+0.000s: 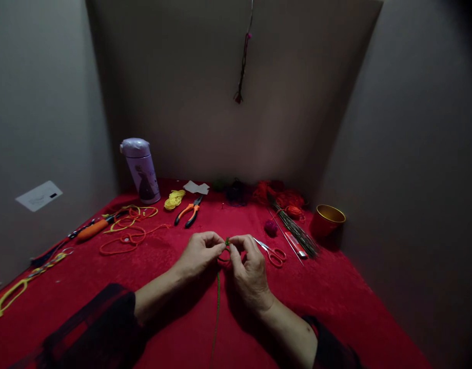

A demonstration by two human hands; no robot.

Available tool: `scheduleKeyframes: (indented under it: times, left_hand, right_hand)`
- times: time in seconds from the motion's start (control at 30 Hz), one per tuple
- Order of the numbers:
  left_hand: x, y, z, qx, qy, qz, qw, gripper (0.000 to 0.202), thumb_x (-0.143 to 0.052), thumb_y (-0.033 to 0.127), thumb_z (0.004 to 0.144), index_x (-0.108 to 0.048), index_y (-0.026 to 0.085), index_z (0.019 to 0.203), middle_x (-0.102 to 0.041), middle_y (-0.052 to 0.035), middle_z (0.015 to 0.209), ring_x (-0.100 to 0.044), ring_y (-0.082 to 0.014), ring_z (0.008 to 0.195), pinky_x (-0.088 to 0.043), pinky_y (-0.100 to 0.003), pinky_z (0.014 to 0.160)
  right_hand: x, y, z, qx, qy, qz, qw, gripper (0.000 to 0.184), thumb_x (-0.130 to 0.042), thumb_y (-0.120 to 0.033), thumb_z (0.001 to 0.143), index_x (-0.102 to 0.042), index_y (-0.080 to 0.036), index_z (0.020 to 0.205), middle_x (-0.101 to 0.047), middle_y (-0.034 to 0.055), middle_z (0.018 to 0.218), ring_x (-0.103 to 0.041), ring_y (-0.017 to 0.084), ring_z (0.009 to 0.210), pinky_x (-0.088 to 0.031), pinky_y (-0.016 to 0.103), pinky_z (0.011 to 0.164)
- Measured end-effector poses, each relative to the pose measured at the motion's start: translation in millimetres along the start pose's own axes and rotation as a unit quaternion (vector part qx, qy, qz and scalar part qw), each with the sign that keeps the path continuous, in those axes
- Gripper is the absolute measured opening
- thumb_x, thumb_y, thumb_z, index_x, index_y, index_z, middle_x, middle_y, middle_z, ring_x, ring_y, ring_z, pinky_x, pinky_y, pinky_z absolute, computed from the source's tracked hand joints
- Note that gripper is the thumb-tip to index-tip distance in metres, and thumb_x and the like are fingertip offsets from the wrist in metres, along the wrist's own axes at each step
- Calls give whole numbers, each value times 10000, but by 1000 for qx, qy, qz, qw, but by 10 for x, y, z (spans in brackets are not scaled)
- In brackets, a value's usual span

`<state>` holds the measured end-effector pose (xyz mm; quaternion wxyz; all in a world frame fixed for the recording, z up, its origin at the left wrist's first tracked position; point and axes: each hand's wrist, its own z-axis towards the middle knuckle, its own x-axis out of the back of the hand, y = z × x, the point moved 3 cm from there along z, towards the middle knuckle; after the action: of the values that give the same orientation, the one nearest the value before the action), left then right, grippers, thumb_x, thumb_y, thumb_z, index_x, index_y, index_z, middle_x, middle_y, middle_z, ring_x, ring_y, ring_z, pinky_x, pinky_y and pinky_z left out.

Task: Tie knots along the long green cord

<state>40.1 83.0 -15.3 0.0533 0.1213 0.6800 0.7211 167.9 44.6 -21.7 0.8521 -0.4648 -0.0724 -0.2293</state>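
A thin green cord (218, 292) runs down over the red cloth from between my hands, with a small loop and a green knotted part at the fingertips. My left hand (199, 254) pinches the cord from the left, thumb and forefinger together. From the other side, my right hand (251, 270) pinches it too, its fingertips almost meeting the left ones. The fingers cover part of the knotted section. Just right of my right hand lie red-handled scissors (275, 256), blades pointing toward it.
Orange-handled pliers (189, 212), a yellow yarn bundle (175, 200) and a purple flask (142, 174) stand or lie behind on the left. Red cord (124, 250) trails nearby. To the right are a purple ball (271, 228), a twig bundle (295, 228) and a red cup (322, 225).
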Motion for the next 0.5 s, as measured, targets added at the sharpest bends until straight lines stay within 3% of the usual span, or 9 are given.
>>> scheduleKeyframes:
  times: [0.33, 0.5]
  left_hand:
    - [3, -39, 9, -13, 6, 25, 1000, 147, -631, 263, 687, -600, 120, 676, -564, 8, 590, -470, -85, 513, -364, -196, 488]
    - [14, -43, 12, -8, 12, 28, 1000, 189, -633, 305, 681, -590, 123, 653, -537, 23, 580, -455, -81, 510, -345, -191, 480]
  right_hand:
    - [-14, 108, 6, -67, -4, -21, 998, 112, -438, -207, 863, -547, -180, 861, -603, 42, 795, -548, 173, 725, -399, 279, 652]
    - [-19, 51, -8, -40, -11, -43, 998, 70, -488, -173, 809, -543, -186, 851, -590, 24, 794, -536, 158, 692, -395, 260, 635]
